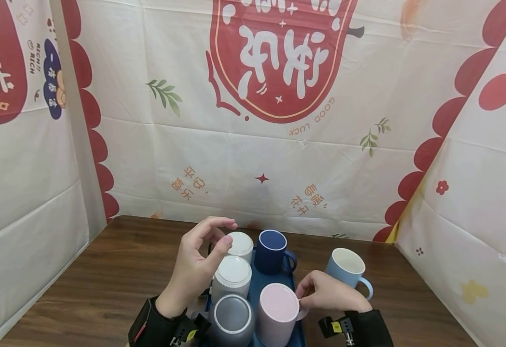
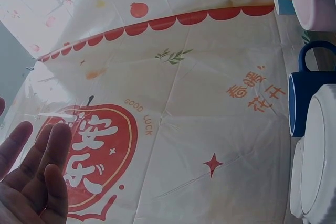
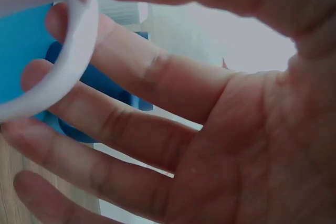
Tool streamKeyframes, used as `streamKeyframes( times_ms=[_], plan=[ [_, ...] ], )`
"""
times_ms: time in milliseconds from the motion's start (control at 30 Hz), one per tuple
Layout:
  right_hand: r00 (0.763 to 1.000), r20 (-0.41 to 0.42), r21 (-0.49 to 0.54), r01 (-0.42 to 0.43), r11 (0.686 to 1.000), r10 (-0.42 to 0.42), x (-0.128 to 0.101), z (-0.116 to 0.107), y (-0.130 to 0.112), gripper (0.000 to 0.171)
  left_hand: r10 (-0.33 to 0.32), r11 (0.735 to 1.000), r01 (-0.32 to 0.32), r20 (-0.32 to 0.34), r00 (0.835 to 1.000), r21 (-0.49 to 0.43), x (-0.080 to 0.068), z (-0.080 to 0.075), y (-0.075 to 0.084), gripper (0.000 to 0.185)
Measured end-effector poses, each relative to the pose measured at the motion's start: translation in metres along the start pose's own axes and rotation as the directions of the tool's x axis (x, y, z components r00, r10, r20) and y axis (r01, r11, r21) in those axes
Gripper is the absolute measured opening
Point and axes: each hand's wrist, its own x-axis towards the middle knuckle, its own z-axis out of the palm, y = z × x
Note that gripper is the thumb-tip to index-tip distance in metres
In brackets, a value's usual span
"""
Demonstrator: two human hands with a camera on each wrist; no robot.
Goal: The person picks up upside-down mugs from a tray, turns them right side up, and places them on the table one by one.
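The right hand [image 1: 328, 294] pinches the pink mug's [image 1: 277, 313] handle, just left of it. The left hand [image 1: 196, 270] hovers open above the white mug [image 1: 232, 282]. Best lift straight up, slowly.

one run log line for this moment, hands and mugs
right hand: holds pink mug handle | left hand: open above white mugs | blue tray

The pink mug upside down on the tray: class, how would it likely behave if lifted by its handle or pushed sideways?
The pink mug looks like glazed ceramic, so probably rigid, fairly heavy and breakable. Standing inverted on its wide rim on the blue tray, it should slide rather than tip. The right hand pinches its handle; lifted there, it would likely hang tilted.
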Motion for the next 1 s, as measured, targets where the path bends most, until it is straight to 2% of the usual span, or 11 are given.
streamKeyframes(
  times_ms=[300, 567, 800, 1000],
  plan=[
    [0.999, -0.023, -0.033, -0.026, 0.999, 0.026, 0.002, -0.001, 0.001, 0.006, -0.020, 1.000, 0.020, 0.012, 1.000, 0.006, 0.000, -0.002, 0.000, 0.026],
    [0.991, -0.131, -0.092, -0.042, 0.995, 0.030, 0.004, 0.001, 0.006, 0.008, -0.023, 1.000, 0.023, 0.017, 1.000, 0.002, 0.001, -0.003, 0.001, 0.026],
    [0.979, -0.198, -0.097, -0.076, 0.992, 0.056, 0.009, 0.003, 0.009, 0.013, -0.005, 1.000, 0.005, 0.013, 1.000, 0.000, 0.001, -0.003, 0.000, 0.026],
    [0.979, -0.193, -0.109, -0.091, 0.990, 0.069, 0.011, 0.005, 0.010, 0.010, 0.014, 1.000, -0.014, 0.007, 1.000, -0.004, 0.001, -0.003, 0.000, 0.027]
  ],
)
